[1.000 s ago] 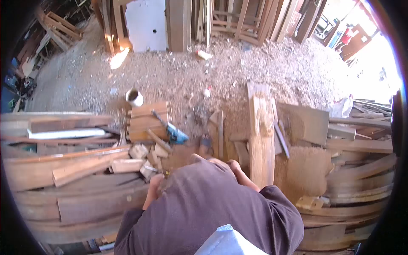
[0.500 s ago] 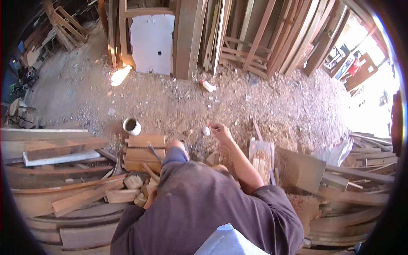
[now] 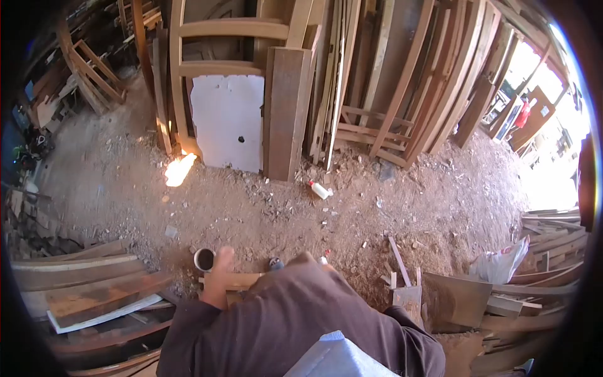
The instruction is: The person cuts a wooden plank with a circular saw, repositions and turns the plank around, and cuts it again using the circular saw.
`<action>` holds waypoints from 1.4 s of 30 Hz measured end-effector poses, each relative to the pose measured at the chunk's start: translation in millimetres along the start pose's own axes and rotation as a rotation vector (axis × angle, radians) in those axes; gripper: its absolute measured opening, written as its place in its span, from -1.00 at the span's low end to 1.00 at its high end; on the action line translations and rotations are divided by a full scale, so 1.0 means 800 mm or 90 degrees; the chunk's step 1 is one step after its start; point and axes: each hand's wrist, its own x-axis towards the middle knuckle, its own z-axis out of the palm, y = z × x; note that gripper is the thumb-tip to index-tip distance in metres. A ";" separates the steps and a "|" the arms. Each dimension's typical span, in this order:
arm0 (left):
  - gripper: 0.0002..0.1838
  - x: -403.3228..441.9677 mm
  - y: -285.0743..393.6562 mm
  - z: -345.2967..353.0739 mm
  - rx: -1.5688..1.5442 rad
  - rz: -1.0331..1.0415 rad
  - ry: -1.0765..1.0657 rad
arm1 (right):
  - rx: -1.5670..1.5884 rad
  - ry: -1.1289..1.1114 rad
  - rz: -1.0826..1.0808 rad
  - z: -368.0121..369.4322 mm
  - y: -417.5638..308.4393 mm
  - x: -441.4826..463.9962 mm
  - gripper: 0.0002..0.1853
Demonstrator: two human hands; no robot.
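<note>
My left hand [image 3: 223, 259] reaches out at the lower left, right beside a white cup [image 3: 196, 259] with a dark inside. The hand is close to the cup's rim, but I cannot tell whether it touches it. Its fingers are blurred. Below this arm lie light wooden blocks [image 3: 242, 280], partly covered by the arm and my shirt. My right hand is hidden in front of my body; only the dark right sleeve [image 3: 405, 317] shows. A small white object with a red part [image 3: 323, 259] is just beyond my torso.
A white bottle with a red cap [image 3: 320, 190] lies on the dirt floor. Wooden frames and boards [image 3: 286, 113] lean along the far side. Stacked planks [image 3: 94, 295] lie at left, with more boards and a white sack [image 3: 502, 261] at right.
My left hand has come out from beside my body to the cup. My right hand, earlier by the small white and red object, is out of sight. The view has tilted up.
</note>
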 end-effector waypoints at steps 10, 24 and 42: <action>-0.67 0.145 0.064 -0.052 0.296 0.120 -0.011 | 0.111 0.013 0.048 -0.070 -0.191 0.019 -0.68; -0.67 0.202 0.101 -0.081 0.020 -0.340 0.089 | -0.044 0.095 -0.506 -0.291 -1.007 0.206 -0.67; -0.69 0.563 0.175 -0.193 0.083 -0.164 -0.041 | -0.036 0.799 -0.677 -0.639 -1.554 -0.138 -0.07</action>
